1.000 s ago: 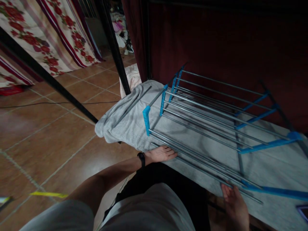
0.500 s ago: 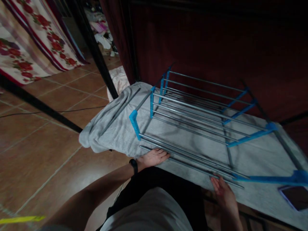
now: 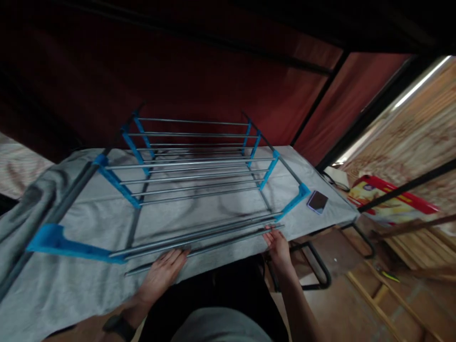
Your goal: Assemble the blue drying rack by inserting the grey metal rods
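Note:
A rack of grey metal tubes with blue plastic connectors (image 3: 292, 203) lies across a grey blanket (image 3: 203, 221) in front of me. Along its near side, a loose metal tube (image 3: 224, 243) rests close to the rack's front tubes. My left hand (image 3: 164, 270) is closed over the left part of this tube, its fingers draped on top and the thumb hidden. Near the tube's right end, my right hand (image 3: 277, 246) has its fingers closed on it from below and the front.
A phone (image 3: 317, 202) lies on the blanket to the right of the rack. Dark red fabric (image 3: 199, 71) hangs behind. Beyond the right edge are a red and yellow package (image 3: 392, 202), a black metal frame (image 3: 317, 270) and wooden pieces (image 3: 377, 294) on the tiled floor.
My view has swung to the right, bringing the package and wooden pieces into sight. Both hands stay at the loose tube, and the rack looks the same.

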`<action>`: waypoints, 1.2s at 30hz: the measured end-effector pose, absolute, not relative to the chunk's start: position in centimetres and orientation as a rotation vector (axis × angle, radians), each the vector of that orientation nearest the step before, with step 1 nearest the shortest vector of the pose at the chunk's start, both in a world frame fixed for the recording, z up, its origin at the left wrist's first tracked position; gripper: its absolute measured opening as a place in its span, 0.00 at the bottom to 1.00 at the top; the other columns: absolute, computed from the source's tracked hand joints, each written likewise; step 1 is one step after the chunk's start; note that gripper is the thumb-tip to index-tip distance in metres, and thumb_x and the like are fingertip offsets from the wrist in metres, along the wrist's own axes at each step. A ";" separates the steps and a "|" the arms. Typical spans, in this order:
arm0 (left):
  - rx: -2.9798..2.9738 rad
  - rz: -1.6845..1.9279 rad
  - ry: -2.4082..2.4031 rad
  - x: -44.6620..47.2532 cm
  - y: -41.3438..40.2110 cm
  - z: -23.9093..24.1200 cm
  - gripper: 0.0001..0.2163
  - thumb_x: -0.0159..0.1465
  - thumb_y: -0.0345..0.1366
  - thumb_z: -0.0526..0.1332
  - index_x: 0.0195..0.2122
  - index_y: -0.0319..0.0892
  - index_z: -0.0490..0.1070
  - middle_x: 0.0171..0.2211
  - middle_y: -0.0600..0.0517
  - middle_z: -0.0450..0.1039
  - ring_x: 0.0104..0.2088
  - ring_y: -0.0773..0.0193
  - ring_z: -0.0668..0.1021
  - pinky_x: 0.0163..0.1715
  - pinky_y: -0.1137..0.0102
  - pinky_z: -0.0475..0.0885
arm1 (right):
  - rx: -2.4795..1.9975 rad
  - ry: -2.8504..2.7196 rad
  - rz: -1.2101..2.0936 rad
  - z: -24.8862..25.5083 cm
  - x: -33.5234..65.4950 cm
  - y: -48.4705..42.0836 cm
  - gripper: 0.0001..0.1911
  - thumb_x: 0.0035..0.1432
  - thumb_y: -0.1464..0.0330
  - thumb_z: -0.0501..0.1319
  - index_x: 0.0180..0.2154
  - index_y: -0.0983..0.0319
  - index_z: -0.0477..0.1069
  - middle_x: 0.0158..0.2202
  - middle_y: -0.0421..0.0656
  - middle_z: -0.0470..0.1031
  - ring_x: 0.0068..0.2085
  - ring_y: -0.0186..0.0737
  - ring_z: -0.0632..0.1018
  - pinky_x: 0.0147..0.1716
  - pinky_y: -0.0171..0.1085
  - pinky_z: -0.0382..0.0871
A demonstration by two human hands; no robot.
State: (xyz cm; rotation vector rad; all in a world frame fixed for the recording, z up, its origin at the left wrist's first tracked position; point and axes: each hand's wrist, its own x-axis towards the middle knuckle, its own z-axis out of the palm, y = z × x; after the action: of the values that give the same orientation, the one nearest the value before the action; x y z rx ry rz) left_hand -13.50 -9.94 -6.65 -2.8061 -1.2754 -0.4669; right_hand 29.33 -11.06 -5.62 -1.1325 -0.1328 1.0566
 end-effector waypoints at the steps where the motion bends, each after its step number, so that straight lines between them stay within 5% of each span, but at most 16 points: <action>1: -2.793 -0.515 -1.265 -13.6 -9.8 -6.8 0.15 0.71 0.37 0.52 0.52 0.48 0.76 0.42 0.50 0.81 0.44 0.58 0.81 0.48 0.65 0.74 | -1.119 -0.130 1.043 -5.6 29.7 -11.0 0.15 0.42 0.67 0.73 0.32 0.59 0.71 0.36 0.40 0.80 0.38 0.38 0.81 0.41 0.36 0.78; 17: -2.580 -0.834 -1.141 -13.6 -10.1 -6.0 0.13 0.71 0.42 0.54 0.49 0.47 0.75 0.38 0.52 0.81 0.39 0.59 0.81 0.46 0.65 0.72 | -1.064 -0.077 1.001 -5.5 31.1 -10.0 0.16 0.44 0.65 0.75 0.28 0.60 0.69 0.29 0.39 0.79 0.27 0.31 0.77 0.33 0.31 0.76; 29: -2.599 -0.827 -1.128 -13.6 -10.0 -5.8 0.15 0.72 0.44 0.52 0.48 0.46 0.76 0.38 0.50 0.81 0.39 0.58 0.80 0.46 0.65 0.72 | -1.025 -0.081 1.019 -5.6 31.4 -10.4 0.12 0.54 0.58 0.68 0.32 0.58 0.71 0.29 0.39 0.79 0.31 0.36 0.79 0.35 0.36 0.77; 36: -2.661 -0.777 -1.156 -14.1 -9.9 -6.3 0.15 0.71 0.45 0.53 0.50 0.48 0.75 0.41 0.51 0.81 0.40 0.59 0.81 0.46 0.66 0.72 | -1.024 -0.157 1.093 -5.3 31.2 -11.1 0.16 0.47 0.64 0.74 0.37 0.60 0.74 0.36 0.41 0.81 0.34 0.35 0.80 0.35 0.34 0.77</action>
State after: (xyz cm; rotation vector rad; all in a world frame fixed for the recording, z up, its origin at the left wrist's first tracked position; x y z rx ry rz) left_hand -14.13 -9.94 -6.31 -2.6613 -1.1556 -0.7767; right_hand 31.24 -11.07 -5.27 -1.0235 -0.1568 1.0932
